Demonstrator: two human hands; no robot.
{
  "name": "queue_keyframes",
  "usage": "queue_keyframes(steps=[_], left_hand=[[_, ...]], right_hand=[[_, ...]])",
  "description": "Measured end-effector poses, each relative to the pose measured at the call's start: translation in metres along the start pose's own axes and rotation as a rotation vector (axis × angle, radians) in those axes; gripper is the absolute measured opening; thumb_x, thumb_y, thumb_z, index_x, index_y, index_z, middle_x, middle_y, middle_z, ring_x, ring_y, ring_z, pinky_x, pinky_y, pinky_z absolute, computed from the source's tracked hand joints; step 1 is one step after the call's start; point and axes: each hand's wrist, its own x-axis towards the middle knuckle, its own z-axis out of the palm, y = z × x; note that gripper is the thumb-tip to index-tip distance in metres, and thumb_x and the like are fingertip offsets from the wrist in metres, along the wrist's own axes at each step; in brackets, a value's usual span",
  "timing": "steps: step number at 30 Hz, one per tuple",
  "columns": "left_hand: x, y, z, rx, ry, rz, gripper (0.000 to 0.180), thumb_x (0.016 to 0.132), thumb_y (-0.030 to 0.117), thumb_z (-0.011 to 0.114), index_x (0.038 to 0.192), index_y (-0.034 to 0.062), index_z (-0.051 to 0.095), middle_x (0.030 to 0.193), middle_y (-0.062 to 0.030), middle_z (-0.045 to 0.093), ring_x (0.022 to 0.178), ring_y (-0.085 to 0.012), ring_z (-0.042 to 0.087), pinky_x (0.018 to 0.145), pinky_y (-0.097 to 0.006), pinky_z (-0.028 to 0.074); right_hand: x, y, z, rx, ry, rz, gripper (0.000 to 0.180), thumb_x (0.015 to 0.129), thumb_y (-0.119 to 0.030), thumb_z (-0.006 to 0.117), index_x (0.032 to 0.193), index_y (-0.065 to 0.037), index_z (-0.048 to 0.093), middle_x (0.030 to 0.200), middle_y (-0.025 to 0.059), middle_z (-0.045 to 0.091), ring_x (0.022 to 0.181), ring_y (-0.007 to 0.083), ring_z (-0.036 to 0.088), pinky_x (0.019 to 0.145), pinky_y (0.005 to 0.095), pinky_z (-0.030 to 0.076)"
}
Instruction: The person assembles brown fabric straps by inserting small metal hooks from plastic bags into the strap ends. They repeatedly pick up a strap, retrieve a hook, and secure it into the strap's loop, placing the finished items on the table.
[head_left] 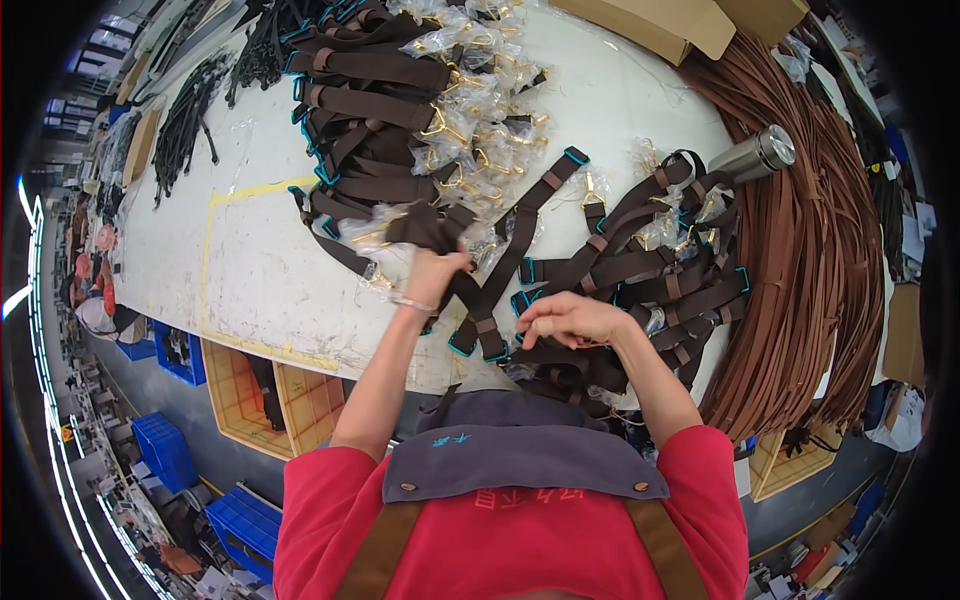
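Observation:
My left hand [438, 275] is closed around a folded dark brown strap [432, 228], with clear plastic film and a gold-coloured clasp beside it. This strap is at the near end of a big pile of brown straps [375, 105], which have teal-edged ends and plastic-wrapped gold hooks [490, 110]. My right hand [575, 320] hovers over a looser heap of similar straps [640, 268], fingers loosely bent and apart, and I see nothing held in it. Between the hands, a few straps [480, 310] lie crossed on the white table [265, 270].
Long reddish-brown strips [800, 260] lie bundled at the right, a steel flask [755, 153] beside them. A cardboard box [650, 25] stands at the far edge. Black straps [190, 125] lie far left. Yellow crates [300, 400] and blue crates [165, 450] are below the table's left side.

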Motion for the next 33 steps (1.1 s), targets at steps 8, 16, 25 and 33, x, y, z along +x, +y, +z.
queue_keyframes(steps=[8,16,25,33], left_hand=[[0.036,-0.061,0.087,1.312,-0.042,0.204,0.025,0.066,0.022,0.058,0.06,-0.0028,0.059,0.063,-0.0217,0.058,0.065,-0.0373,0.058,0.064,-0.041,0.047],[-0.005,0.006,0.027,-0.27,-0.241,-0.134,0.053,0.061,-0.011,0.061,0.112,-0.0031,0.047,0.103,-0.0102,0.057,0.091,-0.0191,0.057,0.08,-0.031,0.046],[-0.063,0.023,-0.049,-0.574,-0.276,-0.216,0.039,0.06,0.006,0.063,0.096,-0.0058,0.053,0.074,-0.0117,0.056,0.053,-0.0191,0.045,0.052,-0.03,0.035],[-0.072,0.118,-0.104,-0.121,-0.029,0.194,0.055,0.058,0.002,0.065,0.11,-0.0027,0.047,0.093,-0.0135,0.058,0.07,-0.0221,0.057,0.066,-0.03,0.047]], right_hand=[[-0.03,-0.001,-0.023,0.167,0.359,-0.215,0.025,0.086,-0.018,0.049,0.101,0.002,0.053,0.082,0.0092,0.062,0.04,0.003,0.04,0.036,0.0152,0.03],[-0.023,-0.014,-0.045,0.355,0.625,-0.445,0.029,0.089,-0.026,0.044,0.104,-0.001,0.05,0.097,0.0117,0.06,0.042,0.0055,0.044,0.037,0.017,0.032],[0.084,-0.021,-0.015,-0.039,0.166,-0.09,0.025,0.087,-0.025,0.046,0.098,-0.004,0.054,0.096,0.0038,0.06,0.042,0.0045,0.04,0.038,0.0188,0.033],[0.035,-0.006,0.015,-0.083,-0.048,0.053,0.028,0.088,-0.024,0.047,0.104,-0.001,0.051,0.098,0.0048,0.06,0.043,0.0028,0.038,0.039,0.0169,0.033]])
